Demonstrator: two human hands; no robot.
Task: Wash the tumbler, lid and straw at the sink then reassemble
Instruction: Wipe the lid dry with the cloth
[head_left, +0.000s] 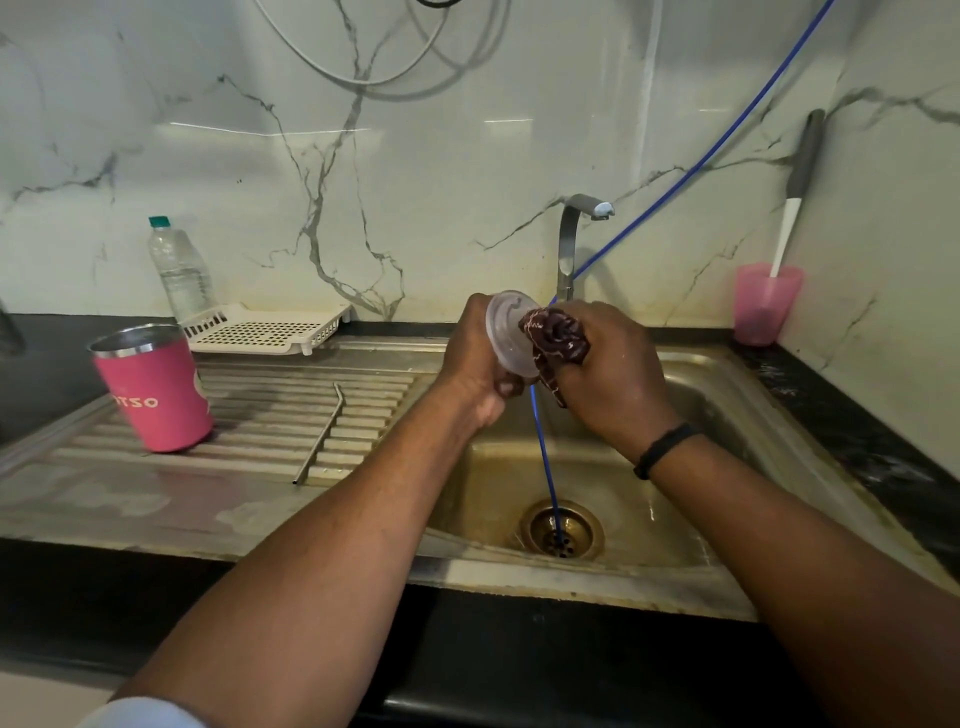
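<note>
Now the left hand (480, 358) grips the clear lid (511, 332) by its rim above the sink (691, 395); the right hand (608, 369) pinches a dark cloth (558, 338) against it — the fingertips are hidden. On the drainboard (104, 483) the pink tumbler (156, 389) stands open, the metal straw (319, 431) lying beside it — a blue hose (545, 457) ends in the drain.

Dim warm light, glare streaks on the marble wall (415, 156), wide-angle edge bending.

Left hand (475, 358) holds the clear lid (511, 332) over the sink (727, 395); right hand (608, 374) presses a dark cloth (558, 338) on it.
</note>
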